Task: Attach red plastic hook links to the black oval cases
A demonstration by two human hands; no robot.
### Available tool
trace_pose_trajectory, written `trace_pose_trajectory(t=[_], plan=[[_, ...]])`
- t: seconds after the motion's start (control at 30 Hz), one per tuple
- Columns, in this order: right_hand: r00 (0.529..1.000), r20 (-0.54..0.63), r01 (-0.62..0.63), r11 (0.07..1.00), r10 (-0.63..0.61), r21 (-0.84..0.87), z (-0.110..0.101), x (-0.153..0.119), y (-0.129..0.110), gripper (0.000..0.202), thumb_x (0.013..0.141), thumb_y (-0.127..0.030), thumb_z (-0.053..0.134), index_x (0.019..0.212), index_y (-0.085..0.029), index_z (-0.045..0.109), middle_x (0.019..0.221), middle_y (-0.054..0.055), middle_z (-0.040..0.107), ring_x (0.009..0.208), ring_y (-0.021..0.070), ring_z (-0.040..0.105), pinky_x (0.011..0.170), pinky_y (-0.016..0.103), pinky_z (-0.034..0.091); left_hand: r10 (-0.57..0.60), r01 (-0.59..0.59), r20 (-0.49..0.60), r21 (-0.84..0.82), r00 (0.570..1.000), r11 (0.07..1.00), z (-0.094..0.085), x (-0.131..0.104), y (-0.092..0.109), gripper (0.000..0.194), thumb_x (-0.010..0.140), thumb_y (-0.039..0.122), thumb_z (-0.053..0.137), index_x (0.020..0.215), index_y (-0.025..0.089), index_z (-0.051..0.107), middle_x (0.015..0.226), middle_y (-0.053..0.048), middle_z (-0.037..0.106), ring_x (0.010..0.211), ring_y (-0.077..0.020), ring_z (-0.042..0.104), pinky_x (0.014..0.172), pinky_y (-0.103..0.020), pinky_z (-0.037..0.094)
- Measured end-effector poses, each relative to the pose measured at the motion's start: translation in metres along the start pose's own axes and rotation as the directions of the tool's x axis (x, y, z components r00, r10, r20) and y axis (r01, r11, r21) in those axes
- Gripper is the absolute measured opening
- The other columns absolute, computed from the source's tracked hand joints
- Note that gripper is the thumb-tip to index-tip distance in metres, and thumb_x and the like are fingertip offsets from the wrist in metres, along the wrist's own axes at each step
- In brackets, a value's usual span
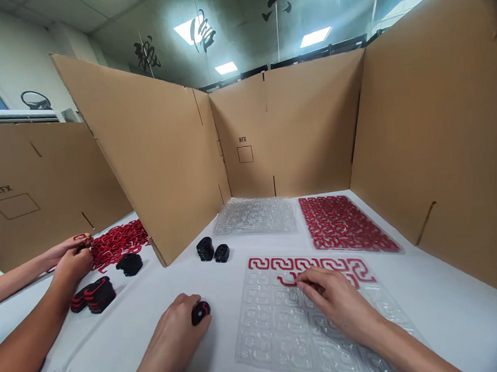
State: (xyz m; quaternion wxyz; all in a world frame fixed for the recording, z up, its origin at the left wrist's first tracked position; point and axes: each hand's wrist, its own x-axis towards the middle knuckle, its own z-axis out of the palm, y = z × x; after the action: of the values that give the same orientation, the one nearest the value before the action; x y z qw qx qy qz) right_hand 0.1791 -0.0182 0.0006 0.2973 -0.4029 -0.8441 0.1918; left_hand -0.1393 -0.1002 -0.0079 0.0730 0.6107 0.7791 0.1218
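My left hand (172,338) is closed around a small black rounded part (200,312) with a red strip on its face, just left of the clear tray. Over the upper rows of the clear plastic tray (256,346), my right hand (332,294) pinches a red curved strip (287,279) between thumb and fingertips. The strip lies at a pocket in the second row; I cannot tell whether it is fully seated. Red curved strips (282,263) fill the tray's top row, and more red shows behind my right hand. Most lower pockets hold nothing.
A tray full of red strips (348,224) lies at the back right, beside stacked clear trays (255,215). Black parts (205,249) stand in two small stacks. Cardboard panels (296,130) enclose the table. At left, a co-worker's hands (75,257) work near a red pile (119,242).
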Motion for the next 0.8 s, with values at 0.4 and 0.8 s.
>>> trace_pose_trajectory(t=[0.4,0.8], plan=[[0.956,0.24,-0.193,0.978,0.17,0.076,-0.012,0.003,-0.008,0.018,0.083,-0.025,0.056,0.093,-0.019,0.07,0.085,0.004,0.072,0.077,0.0202,0.064,0.066,0.026,0.045,0.264,0.254,0.24,-0.967,0.934,-0.022,0.002,0.045,0.117,0.037,0.06,0.042,0.081,0.072,0.017,0.057,0.077,-0.005,0.07,0.069,-0.0146,0.064,0.066,-0.027,0.052],[0.963,0.03,-0.246,0.825,0.268,0.509,0.028,0.032,0.007,0.037,0.091,-0.049,0.048,0.093,-0.016,0.065,0.07,0.003,0.065,0.06,0.0167,0.06,0.056,0.025,0.045,0.443,0.301,0.199,-0.938,0.874,-0.172,0.053,0.074,0.142,0.042,0.059,0.036,0.087,0.089,0.012,0.071,0.083,-0.007,0.072,0.07,-0.0146,0.066,0.069,-0.027,0.054]])
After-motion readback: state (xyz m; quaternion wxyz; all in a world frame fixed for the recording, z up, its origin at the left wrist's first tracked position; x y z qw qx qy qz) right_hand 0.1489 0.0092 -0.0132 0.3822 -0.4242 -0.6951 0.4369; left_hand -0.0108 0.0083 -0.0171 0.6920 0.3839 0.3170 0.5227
